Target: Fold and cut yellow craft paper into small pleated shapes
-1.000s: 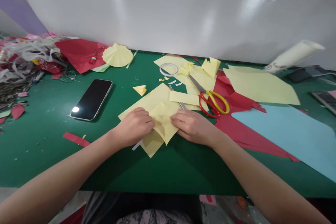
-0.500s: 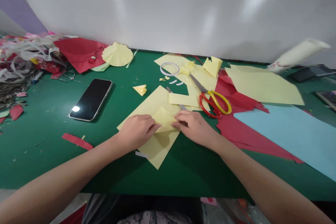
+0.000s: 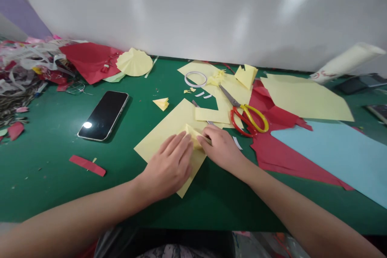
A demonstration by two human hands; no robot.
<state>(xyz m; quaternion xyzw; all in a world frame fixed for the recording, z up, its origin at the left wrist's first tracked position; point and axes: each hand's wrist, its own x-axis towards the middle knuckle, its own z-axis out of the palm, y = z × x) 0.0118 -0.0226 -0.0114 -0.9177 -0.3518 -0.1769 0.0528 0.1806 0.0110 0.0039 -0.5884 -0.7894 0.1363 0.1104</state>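
Note:
A small piece of folded yellow paper (image 3: 196,136) lies over a larger yellow sheet (image 3: 163,133) on the green table. My right hand (image 3: 220,147) pinches the folded paper at its right side between thumb and fingers. My left hand (image 3: 171,165) rests with fingers stretched across the left part of the same piece, covering much of it; its thumb is hidden. A yellow paper strip (image 3: 211,115) lies just beyond my right hand, over a grey metal blade (image 3: 195,104). Scissors (image 3: 246,113) with one red and one yellow handle rest further right.
A phone (image 3: 104,115) and a red paper strip (image 3: 87,164) lie to the left. Beyond are a tape roll (image 3: 186,79), a pleated yellow paper disc (image 3: 134,63) and a pile of scraps (image 3: 33,64). Red paper (image 3: 278,149) and blue paper (image 3: 329,149) cover the right.
My left hand has shifted right and turned from a pinch to lying across the folded paper. The paper's raised part now tilts toward my right hand. A white strip shows beside my right hand.

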